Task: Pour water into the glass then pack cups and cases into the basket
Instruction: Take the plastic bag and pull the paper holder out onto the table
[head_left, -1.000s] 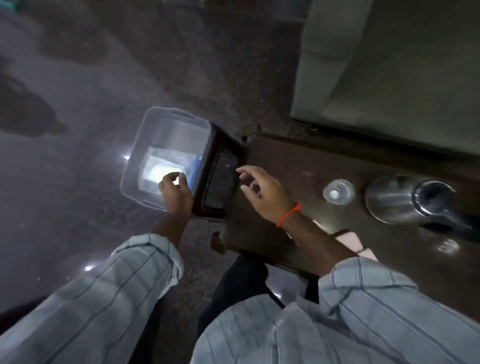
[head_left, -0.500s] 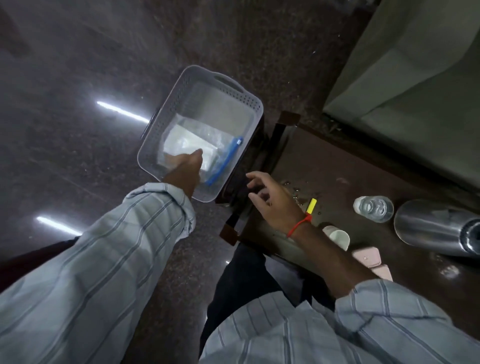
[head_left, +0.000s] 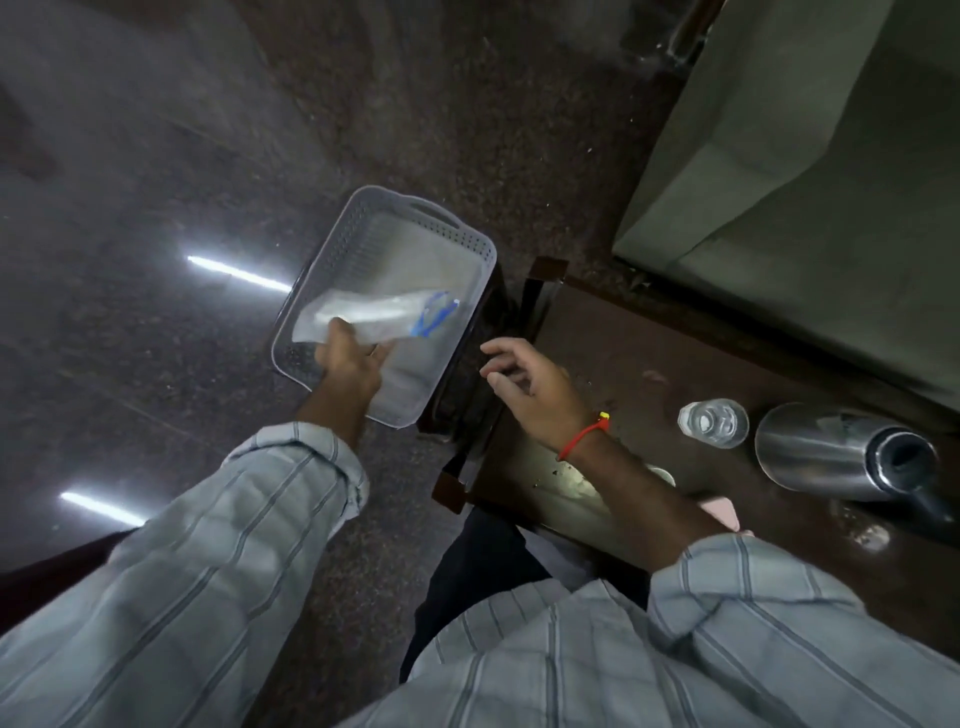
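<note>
A dark wooden table (head_left: 613, 332) is standing at right, a green sofa (head_left: 810, 171) sitting beyond it. Speckled stone floor (head_left: 156, 156) is reflecting two light strips (head_left: 236, 273) at left.

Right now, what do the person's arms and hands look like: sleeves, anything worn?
Both hands are bare, no gloves. The left hand and right hand come out of long sleeves of a pale grey-blue shirt with thin darker stripes, cuffs rolled or pushed up the forearm. The right wrist wears a thin red thread band with a small yellow tag. No band shows on the left wrist.
</note>
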